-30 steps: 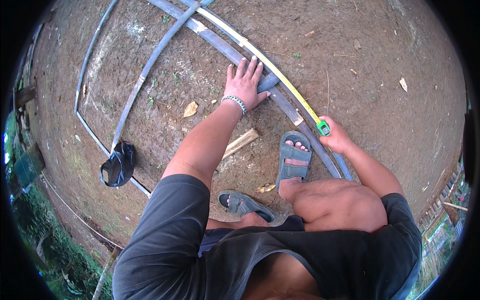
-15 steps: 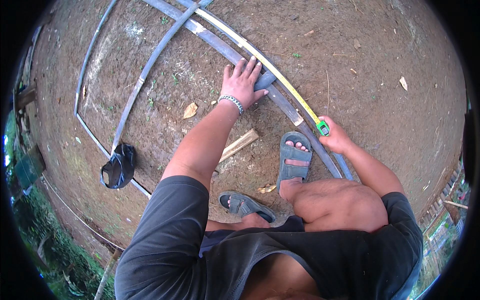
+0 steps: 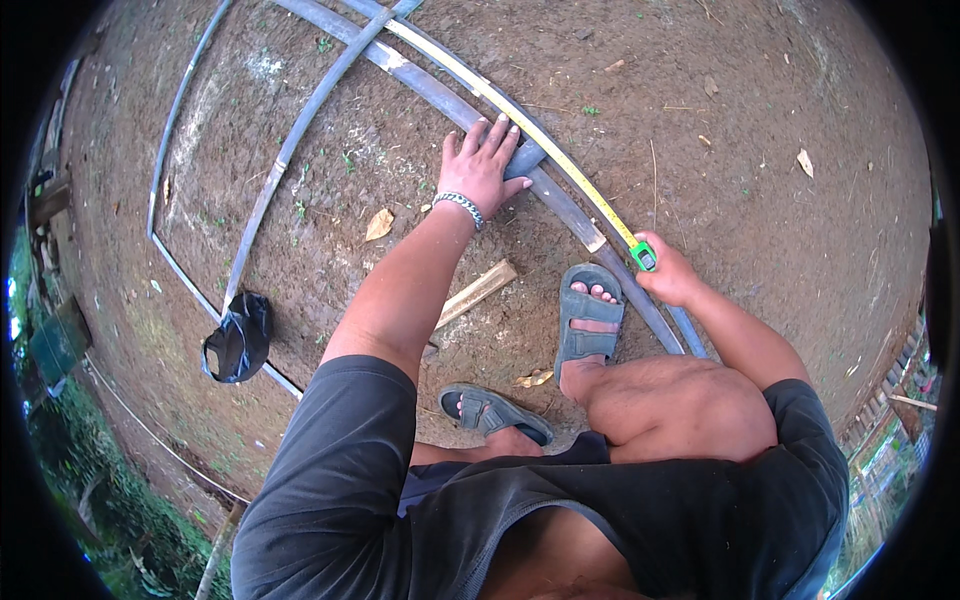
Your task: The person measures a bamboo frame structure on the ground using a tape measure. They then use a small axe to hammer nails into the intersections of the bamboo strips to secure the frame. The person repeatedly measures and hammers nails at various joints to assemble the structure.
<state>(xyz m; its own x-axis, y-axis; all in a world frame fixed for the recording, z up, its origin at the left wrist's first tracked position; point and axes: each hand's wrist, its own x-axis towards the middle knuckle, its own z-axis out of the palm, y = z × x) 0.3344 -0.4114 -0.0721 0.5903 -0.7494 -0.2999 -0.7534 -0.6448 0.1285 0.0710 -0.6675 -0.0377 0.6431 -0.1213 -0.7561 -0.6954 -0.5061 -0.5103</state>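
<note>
I crouch over bare dirt. My left hand (image 3: 484, 165), with a beaded bracelet on the wrist, lies flat with fingers spread on a long grey bamboo strip (image 3: 430, 92) that runs diagonally across the ground. My right hand (image 3: 668, 275) grips a green tape measure case (image 3: 643, 256). Its yellow tape (image 3: 520, 125) stretches up and to the left along the strip, past my left hand. My sandalled right foot (image 3: 590, 318) stands beside the strip, just left of my right hand.
Other long grey strips (image 3: 290, 150) cross the first one near the top and run down the left. A black bag (image 3: 238, 338) lies at the left. A short piece of split wood (image 3: 478, 292) and dry leaves lie near my feet. Greenery borders the lower left.
My left hand has shifted slightly along the strip; its fingers stay spread. The right hand and tape measure hold the same place.
</note>
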